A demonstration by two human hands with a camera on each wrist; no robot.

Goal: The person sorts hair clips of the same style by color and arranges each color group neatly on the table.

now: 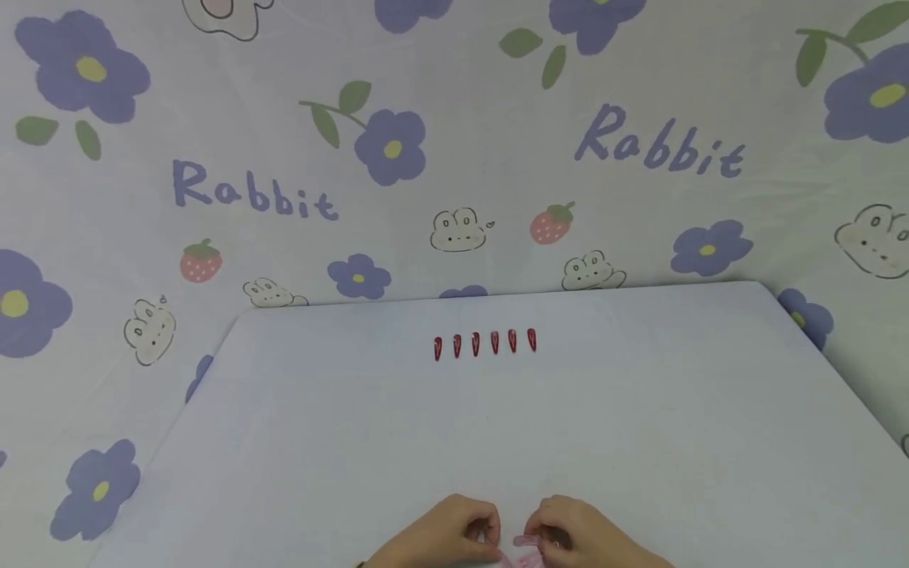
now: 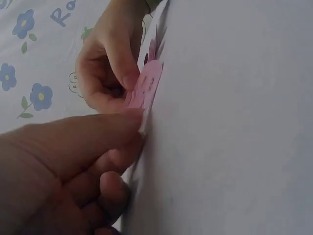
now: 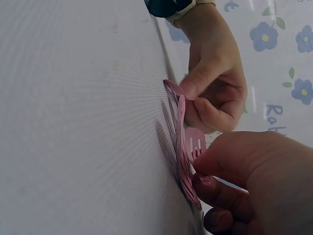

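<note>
At the near edge of the white table, both hands hold a thin, glossy pink piece with rounded ends and narrow slots (image 3: pixel 181 142). My left hand (image 1: pixel 454 532) pinches one end of it between thumb and fingers. Close by on the right, my right hand (image 1: pixel 578 536) grips a slotted pink part (image 3: pixel 195 142) between thumb and forefinger. Seen from the right wrist, the pink parts lie fanned over one another, low over the table. Its exact kind I cannot tell. The fingers cover some of the pink in each view.
Several small red teardrop-shaped pieces (image 1: pixel 495 341) lie in a row toward the back of the white table (image 1: pixel 319 442). Behind and beside the table hangs a cloth (image 1: pixel 461 181) printed with purple flowers, rabbits and strawberries.
</note>
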